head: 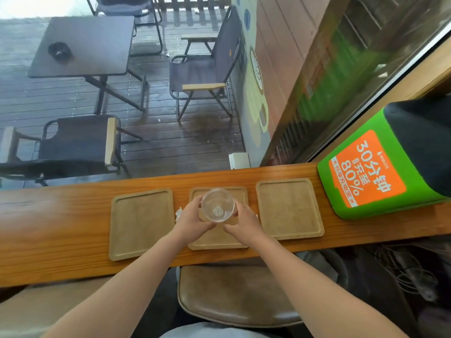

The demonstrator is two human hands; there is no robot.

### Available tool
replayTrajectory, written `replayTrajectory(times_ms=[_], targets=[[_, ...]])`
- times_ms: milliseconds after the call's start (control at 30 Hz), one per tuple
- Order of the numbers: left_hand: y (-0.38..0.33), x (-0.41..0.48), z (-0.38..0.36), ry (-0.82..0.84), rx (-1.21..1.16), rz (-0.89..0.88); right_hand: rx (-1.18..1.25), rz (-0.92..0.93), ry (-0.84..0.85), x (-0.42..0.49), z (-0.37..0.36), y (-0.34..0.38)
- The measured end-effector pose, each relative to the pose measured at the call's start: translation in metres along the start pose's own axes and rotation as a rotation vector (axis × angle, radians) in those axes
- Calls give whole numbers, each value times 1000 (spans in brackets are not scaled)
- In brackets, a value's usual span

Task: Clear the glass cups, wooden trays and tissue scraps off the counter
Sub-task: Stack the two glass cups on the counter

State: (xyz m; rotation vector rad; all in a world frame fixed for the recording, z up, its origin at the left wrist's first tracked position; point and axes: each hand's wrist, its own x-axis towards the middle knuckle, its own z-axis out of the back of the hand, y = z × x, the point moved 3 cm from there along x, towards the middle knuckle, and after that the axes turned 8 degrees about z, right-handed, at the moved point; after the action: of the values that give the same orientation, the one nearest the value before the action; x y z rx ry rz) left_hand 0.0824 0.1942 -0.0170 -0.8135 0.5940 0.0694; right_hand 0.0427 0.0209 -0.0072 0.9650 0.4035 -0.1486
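Note:
Three square wooden trays lie in a row on the wooden counter (61, 228): a left tray (140, 225), a middle tray (217, 237) and a right tray (289, 208). A clear glass cup (218, 204) is over the middle tray, seen from above. My left hand (192, 220) grips its left side and my right hand (244, 223) grips its right side. Whether the cup rests on the tray or is lifted I cannot tell. A white tissue scrap (179, 213) lies between the left and middle trays, partly hidden by my left hand.
A green and black box with an orange label (380, 167) stands on the counter's right end. A brown padded stool (234, 293) sits under the counter's near edge. Beyond the window are outdoor chairs and a dark table (85, 45).

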Motion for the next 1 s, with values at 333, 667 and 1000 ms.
replayTrajectory(times_ms=[333,667,1000], targets=[[6,8,-23,-41,-204,59,73,-56,32,24,-15,-31],[-12,-10,-11,-91,-171,37,159,65,18,16,5,-1],[-74,-55,20,-116,-221,-119,66,248,-83,-28,68,64]])
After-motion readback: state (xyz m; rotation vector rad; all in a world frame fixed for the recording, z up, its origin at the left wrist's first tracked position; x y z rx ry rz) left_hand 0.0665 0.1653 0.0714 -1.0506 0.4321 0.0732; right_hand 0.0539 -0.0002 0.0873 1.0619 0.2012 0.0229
